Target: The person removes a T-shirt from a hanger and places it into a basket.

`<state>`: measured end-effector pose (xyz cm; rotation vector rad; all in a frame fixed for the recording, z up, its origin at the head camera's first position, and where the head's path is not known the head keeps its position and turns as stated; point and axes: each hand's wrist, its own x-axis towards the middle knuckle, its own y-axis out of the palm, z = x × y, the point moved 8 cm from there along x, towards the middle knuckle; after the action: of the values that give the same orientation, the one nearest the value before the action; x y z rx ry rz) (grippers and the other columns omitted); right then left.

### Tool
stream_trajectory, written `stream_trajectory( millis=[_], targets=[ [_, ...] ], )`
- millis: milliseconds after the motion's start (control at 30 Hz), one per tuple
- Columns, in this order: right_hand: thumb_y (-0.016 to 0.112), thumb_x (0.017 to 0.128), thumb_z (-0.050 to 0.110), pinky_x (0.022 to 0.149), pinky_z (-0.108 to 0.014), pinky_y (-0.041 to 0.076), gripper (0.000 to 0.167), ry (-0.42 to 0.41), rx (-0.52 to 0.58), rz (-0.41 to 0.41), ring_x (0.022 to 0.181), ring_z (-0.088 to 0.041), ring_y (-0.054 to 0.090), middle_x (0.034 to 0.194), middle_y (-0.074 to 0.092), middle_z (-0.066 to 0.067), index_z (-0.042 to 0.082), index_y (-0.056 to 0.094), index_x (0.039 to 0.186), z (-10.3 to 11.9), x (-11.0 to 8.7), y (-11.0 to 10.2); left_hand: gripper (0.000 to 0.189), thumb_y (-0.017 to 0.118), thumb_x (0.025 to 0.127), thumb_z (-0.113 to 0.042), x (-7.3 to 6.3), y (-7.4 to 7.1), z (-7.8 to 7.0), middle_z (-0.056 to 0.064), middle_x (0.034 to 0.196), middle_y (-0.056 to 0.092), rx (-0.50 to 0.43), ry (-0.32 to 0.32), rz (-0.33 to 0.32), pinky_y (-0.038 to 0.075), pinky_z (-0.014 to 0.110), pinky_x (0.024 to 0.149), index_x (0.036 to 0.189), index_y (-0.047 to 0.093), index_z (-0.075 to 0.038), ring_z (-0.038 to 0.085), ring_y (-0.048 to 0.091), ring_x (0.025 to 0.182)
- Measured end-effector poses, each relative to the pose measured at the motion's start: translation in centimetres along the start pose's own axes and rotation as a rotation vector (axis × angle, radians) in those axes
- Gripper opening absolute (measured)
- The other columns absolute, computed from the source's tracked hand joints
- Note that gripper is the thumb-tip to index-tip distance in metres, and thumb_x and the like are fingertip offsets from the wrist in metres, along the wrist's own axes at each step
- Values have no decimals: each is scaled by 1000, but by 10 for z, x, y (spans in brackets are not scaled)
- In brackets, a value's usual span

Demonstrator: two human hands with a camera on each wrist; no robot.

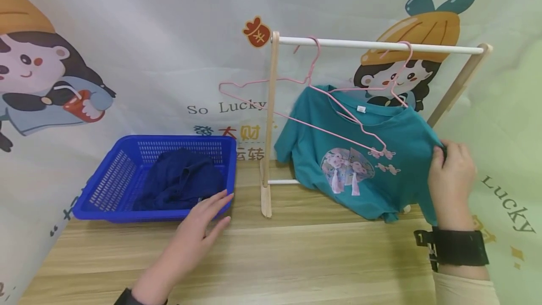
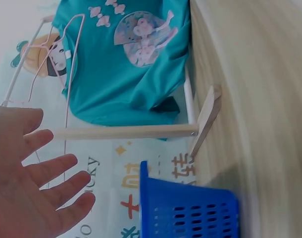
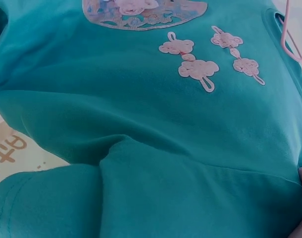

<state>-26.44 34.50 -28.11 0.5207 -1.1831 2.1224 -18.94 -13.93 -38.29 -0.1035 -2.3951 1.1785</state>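
Your right hand point(image 1: 454, 180) pinches the teal shirt point(image 1: 402, 173) near its shoulder; shirt sits left of that hand, under the rack point(image 1: 271, 140) bar. Your left hand point(image 1: 202, 222) is loosely spread, nearest the blue basket point(image 1: 127, 214).

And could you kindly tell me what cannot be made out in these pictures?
- Head view: writing on the white collar label of the teal printed short-sleeved shirt; too small.
- Head view: most of the lower part of the pale wooden post at right; the shirt covers it.
- Head view: full shape of the navy cloth in the blue plastic basket; folds hide it.
- Right wrist view: most of the right hand; cut off by the right edge.
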Motion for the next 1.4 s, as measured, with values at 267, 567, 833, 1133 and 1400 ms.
stream_trajectory(
  millis=[267,567,833,1133,1400],
  targets=[
    [44,100,20,90,-59,33,36,-32,10,-76,104,-47,48,106,55,-30,-9,58,115,6,2,-6,45,59,94,-26,-14,12,-3,4,143,48,-10,7,9,39,52,104,138,50,-23,28,44,130],
    [45,100,20,91,-59,32,34,-41,47,-157,104,-48,47,104,55,-30,-9,59,112,13,7,-19,43,59,94,-24,-19,15,-2,3,143,47,-23,2,7,38,51,105,136,51,-20,28,43,131],
    [45,100,23,90,-58,32,37,-31,70,-200,101,-47,47,102,54,-30,-9,59,111,8,6,-26,43,60,93,-23,-22,17,-1,2,143,47,-52,-6,1,38,53,104,136,52,-22,31,44,130],
    [47,100,22,92,-57,33,36,-29,78,-225,103,-45,48,102,56,-29,-10,60,109,9,9,-34,43,60,93,-22,-22,16,-1,4,143,48,-62,-10,-1,38,53,104,135,53,-21,32,44,130],
    [45,100,19,93,-55,33,36,7,107,-180,104,-46,46,104,53,-31,-12,58,111,-9,-9,-34,41,57,95,-28,-24,17,0,5,143,47,-61,-15,-3,37,54,104,136,52,-22,31,44,130]
  ],
)
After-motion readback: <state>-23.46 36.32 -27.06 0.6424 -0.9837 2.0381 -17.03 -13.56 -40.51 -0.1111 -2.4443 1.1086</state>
